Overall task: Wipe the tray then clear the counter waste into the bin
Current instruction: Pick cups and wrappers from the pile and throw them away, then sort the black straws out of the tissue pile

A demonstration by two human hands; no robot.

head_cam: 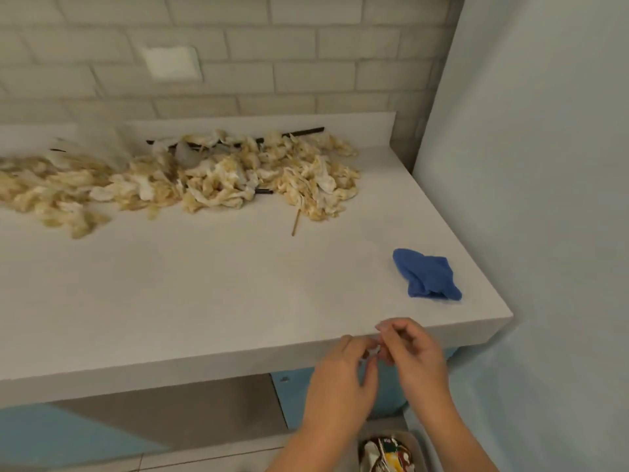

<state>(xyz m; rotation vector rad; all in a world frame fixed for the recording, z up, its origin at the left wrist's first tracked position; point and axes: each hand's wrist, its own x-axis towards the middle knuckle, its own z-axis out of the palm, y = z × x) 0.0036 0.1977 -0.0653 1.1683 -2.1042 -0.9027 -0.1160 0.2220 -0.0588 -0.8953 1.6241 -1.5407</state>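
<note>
Head view: looks down on a white counter [238,294] that runs along a tiled wall.
Waste: a long heap of crumpled, yellow-stained paper [211,178] lies along the back of the counter, with dark sticks [306,132] poking out of it on the wall side.
Stray stick: one thin wooden stick [295,223] lies on the counter just in front of the heap.
Cloth: a bunched blue cloth [425,275] sits near the counter's right front corner, well apart from the heap.
Left hand [340,379]: at the counter's front edge, fingers curled, pinching a small pale scrap [372,352].
Right hand [418,359]: touching the left, fingers curled toward the same scrap; whether it grips cannot be told.
Bin [419,447]: below the counter's front edge, under the hands, holding coloured wrappers.
</note>
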